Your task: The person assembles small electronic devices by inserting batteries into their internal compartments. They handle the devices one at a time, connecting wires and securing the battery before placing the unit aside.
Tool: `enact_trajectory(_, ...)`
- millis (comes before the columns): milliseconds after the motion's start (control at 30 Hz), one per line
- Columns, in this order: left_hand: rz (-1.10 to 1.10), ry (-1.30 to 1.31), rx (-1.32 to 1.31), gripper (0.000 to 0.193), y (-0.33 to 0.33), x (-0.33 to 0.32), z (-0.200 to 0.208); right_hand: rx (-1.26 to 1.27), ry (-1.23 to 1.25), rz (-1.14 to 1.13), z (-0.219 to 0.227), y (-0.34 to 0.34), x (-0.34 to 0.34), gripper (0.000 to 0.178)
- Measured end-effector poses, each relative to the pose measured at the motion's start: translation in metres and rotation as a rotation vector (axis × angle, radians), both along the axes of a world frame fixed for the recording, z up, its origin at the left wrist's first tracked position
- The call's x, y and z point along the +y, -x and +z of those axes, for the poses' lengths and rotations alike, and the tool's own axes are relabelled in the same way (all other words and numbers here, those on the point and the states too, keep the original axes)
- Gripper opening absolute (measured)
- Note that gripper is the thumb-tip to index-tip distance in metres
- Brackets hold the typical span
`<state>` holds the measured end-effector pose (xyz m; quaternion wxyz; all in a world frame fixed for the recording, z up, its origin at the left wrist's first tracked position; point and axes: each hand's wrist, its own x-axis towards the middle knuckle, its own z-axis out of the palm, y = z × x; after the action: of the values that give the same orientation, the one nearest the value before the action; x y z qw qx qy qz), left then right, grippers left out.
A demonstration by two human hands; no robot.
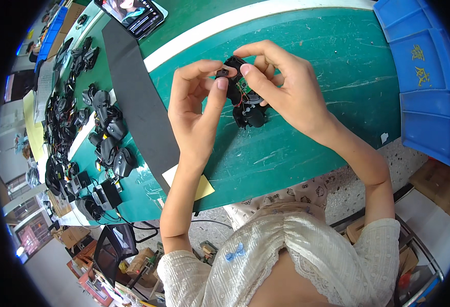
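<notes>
Above the green work table, my right hand (289,87) grips an opened black plastic device, its thumb and index finger at the upper end. Inside the black plastic device (255,116), a green circuit board (244,86) and thin red wires show. Between the thumb and index finger of my left hand (197,97) is a small black plastic part (223,73), held against the device's upper left side. Whether that part is joined to the device I cannot tell. The right hand's lower fingers are partly hidden behind it.
Black plastic housings (110,120) and wired parts crowd the table's left side, beyond a long dark grey mat (133,87). A phone (133,15) stands at the far left. Blue plastic bins (432,97) line the right edge. A yellow paper slip (204,188) lies near the front edge.
</notes>
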<state>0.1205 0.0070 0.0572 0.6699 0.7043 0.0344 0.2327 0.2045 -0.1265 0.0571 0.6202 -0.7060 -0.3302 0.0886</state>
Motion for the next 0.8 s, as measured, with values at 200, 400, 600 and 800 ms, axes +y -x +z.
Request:
enact_trajectory(200,-0.04,-0.033,0.001,0.018,-0.001,-0.001,-0.004,-0.002,0.007,0.001,0.001,-0.001,-0.001,0.014)
enact_trajectory(400,-0.055,0.151,0.118,0.019,-0.004,-0.002,-0.001,-0.024,0.029,-0.012,0.001,0.0,-0.001,0.014)
enact_trajectory(600,-0.03,0.167,0.128,0.02,-0.005,-0.007,0.004,-0.077,0.034,-0.027,-0.002,-0.002,0.0,0.015)
enact_trajectory(800,0.013,0.109,0.12,0.024,-0.003,-0.003,-0.001,-0.033,-0.017,-0.017,-0.002,-0.001,0.0,0.015)
